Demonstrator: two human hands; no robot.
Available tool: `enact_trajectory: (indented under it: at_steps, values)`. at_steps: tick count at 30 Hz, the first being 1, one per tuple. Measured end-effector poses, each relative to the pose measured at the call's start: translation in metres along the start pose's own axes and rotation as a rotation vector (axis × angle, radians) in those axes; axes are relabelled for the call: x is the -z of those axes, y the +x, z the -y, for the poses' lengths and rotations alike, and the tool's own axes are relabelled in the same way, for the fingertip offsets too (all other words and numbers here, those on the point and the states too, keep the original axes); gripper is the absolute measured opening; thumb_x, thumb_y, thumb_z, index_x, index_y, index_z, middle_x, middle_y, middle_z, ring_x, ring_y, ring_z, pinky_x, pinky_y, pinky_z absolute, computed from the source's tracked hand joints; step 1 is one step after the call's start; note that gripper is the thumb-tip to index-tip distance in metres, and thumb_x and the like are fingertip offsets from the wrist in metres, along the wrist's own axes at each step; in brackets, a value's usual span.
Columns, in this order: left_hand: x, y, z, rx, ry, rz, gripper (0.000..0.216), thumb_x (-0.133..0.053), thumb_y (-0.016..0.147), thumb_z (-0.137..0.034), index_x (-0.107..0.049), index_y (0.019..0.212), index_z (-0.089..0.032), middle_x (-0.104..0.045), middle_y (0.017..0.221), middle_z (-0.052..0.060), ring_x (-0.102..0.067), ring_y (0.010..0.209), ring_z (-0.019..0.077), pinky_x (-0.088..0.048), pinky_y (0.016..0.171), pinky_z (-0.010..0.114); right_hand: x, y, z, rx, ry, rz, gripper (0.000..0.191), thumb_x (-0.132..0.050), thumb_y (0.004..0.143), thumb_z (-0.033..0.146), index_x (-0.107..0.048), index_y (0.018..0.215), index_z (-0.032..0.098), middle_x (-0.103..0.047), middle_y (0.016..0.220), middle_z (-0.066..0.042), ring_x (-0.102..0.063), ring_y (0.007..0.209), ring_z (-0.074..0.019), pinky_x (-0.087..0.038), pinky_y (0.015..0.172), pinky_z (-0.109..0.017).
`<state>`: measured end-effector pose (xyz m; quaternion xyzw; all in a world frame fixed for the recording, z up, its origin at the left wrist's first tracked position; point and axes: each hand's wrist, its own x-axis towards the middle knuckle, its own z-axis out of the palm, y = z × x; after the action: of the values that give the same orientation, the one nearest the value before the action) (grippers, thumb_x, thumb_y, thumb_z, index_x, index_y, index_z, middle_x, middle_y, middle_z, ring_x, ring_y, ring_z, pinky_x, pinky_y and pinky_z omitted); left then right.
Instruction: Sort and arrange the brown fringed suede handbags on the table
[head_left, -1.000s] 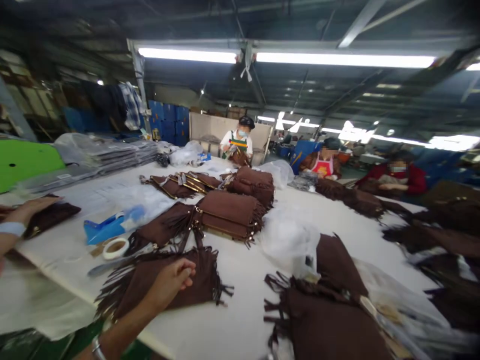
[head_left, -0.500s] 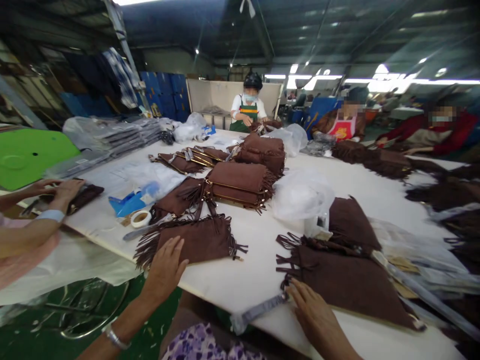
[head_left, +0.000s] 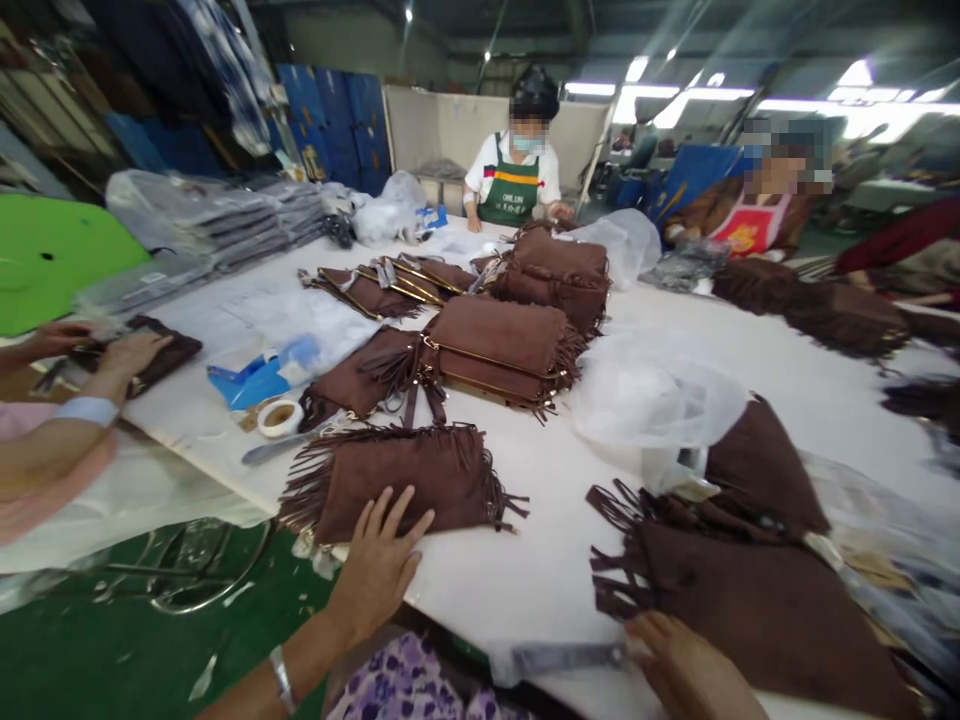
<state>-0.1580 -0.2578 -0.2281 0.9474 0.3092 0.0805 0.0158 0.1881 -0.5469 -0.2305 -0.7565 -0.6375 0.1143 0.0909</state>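
My left hand (head_left: 382,560) lies with fingers spread on the near edge of a brown fringed bag (head_left: 405,475), flat on the table. At the lower right, my right hand (head_left: 686,665) is closed on the end of a dark grey strip (head_left: 566,657) with what looks like clear plastic around its far end; motion blurs the fingertips. Just beyond that hand lies a larger brown fringed bag (head_left: 757,600), with another brown piece (head_left: 772,475) behind it. A stacked brown bag with gold-coloured trim (head_left: 499,340) sits past the left-hand bag.
A roll of white tape (head_left: 280,417) and a blue plastic piece (head_left: 251,382) are left of centre. Crumpled clear plastic (head_left: 660,385) stands right of the stack. A co-worker's hands (head_left: 124,355) handle a dark bag at left; a co-worker in a green apron (head_left: 517,190) is opposite.
My left hand has slid right across the fringed bag. My right hand has moved toward the lower right, and the grey strip has swung to lie nearly level. The view has shifted slightly.
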Motion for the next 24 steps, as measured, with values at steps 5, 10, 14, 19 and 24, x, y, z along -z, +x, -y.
enact_trajectory:
  at_steps: [5, 10, 14, 19, 24]
  values:
    - [0.007, 0.003, -0.028, -0.061, -0.133, 0.047, 0.059, -0.052, 0.087, -0.017, -0.041, 0.143, -0.033, -0.015, 0.16, 0.005, -0.01, 0.145, 0.0377, -0.022, 0.113, 0.064, 0.018, 0.119, 0.081, -0.018, 0.19, -0.077, 0.033, -0.039, 0.097, 0.034, -0.052, 0.125, 0.023, -0.062, 0.122, -0.01, -0.06, 0.111, -0.0229, -0.049, 0.094, -0.037]
    - [0.008, 0.015, -0.06, -0.091, -0.274, 0.04, 0.058, -0.061, 0.083, -0.023, -0.046, 0.139, -0.03, -0.022, 0.159, 0.004, -0.009, 0.146, 0.0362, -0.02, 0.115, 0.062, -0.024, 0.195, 0.11, -0.083, 0.141, -0.229, 0.058, -0.054, 0.089, 0.038, -0.036, 0.14, 0.016, -0.049, 0.134, -0.018, -0.048, 0.122, -0.032, -0.043, 0.1, -0.048]
    - [0.009, 0.004, -0.048, -0.098, -0.279, 0.019, 0.049, -0.051, 0.087, -0.016, -0.048, 0.136, -0.023, -0.032, 0.154, 0.008, -0.021, 0.144, 0.0299, -0.026, 0.116, 0.054, -0.034, 0.198, 0.092, -0.17, 0.158, -0.224, 0.041, -0.044, 0.093, 0.03, -0.044, 0.132, 0.018, -0.052, 0.125, -0.014, -0.054, 0.113, -0.0281, -0.048, 0.093, -0.042]
    - [0.006, -0.041, -0.005, 0.237, -0.149, -0.2, 0.039, -0.042, 0.093, -0.018, -0.048, 0.132, -0.016, -0.052, 0.135, 0.015, -0.044, 0.129, 0.0281, -0.036, 0.11, 0.051, -0.03, 0.187, 0.084, -0.161, 0.158, -0.192, 0.035, -0.039, 0.094, 0.02, -0.049, 0.127, 0.018, -0.053, 0.12, -0.012, -0.055, 0.11, -0.0251, -0.048, 0.092, -0.037]
    - [-0.005, -0.063, 0.013, 0.235, -0.133, -0.204, 0.036, -0.043, 0.092, -0.023, -0.053, 0.127, -0.018, -0.059, 0.131, 0.015, -0.054, 0.12, 0.0317, -0.046, 0.097, 0.051, -0.022, 0.167, 0.088, -0.217, 0.117, -0.188, 0.036, -0.034, 0.09, 0.006, -0.052, 0.121, 0.012, -0.054, 0.113, -0.014, -0.059, 0.096, -0.0227, -0.049, 0.085, -0.035]
